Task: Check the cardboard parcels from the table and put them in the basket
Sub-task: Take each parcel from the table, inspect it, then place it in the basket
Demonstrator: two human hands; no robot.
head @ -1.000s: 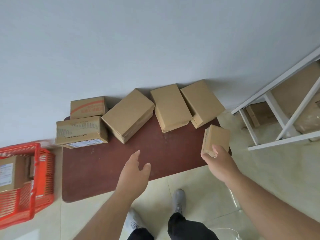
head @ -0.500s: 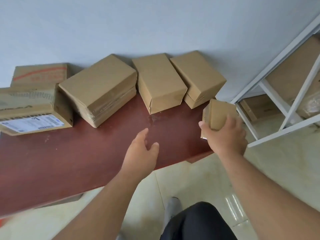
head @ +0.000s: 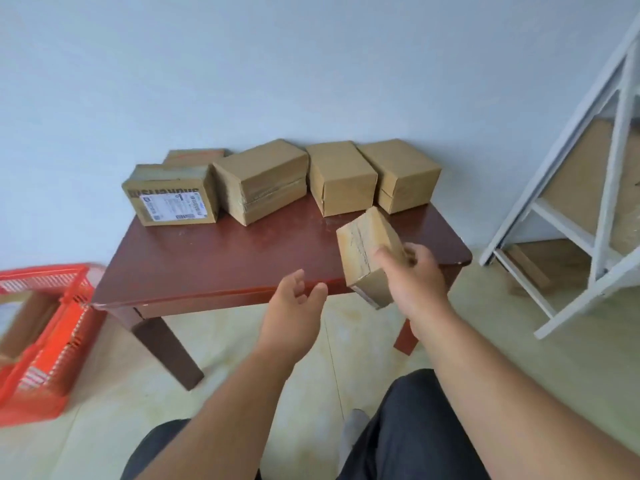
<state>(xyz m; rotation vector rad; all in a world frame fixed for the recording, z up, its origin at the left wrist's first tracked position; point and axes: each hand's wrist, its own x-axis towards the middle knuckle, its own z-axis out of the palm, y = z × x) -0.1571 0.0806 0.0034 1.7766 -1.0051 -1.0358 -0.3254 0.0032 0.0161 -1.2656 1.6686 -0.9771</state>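
Right hand [head: 414,278] grips a small parcel [head: 369,252], tilted, above the table [head: 221,261] edge at about 4 o'clock. Left hand [head: 294,304] hangs empty, fingers loosely apart, just beside it. Five parcels [head: 341,176] remain along the wall, 12 o'clock. Advice: bring the left hand under, turn each face slowly, then carry to the basket [head: 45,337] at 8 o'clock.

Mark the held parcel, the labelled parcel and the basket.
held parcel [head: 360,249]: head view, on its taped front face, above the right hand.
labelled parcel [head: 173,206]: head view, on the white shipping label on its front.
basket [head: 65,320]: head view, on the red side wall nearest the table.
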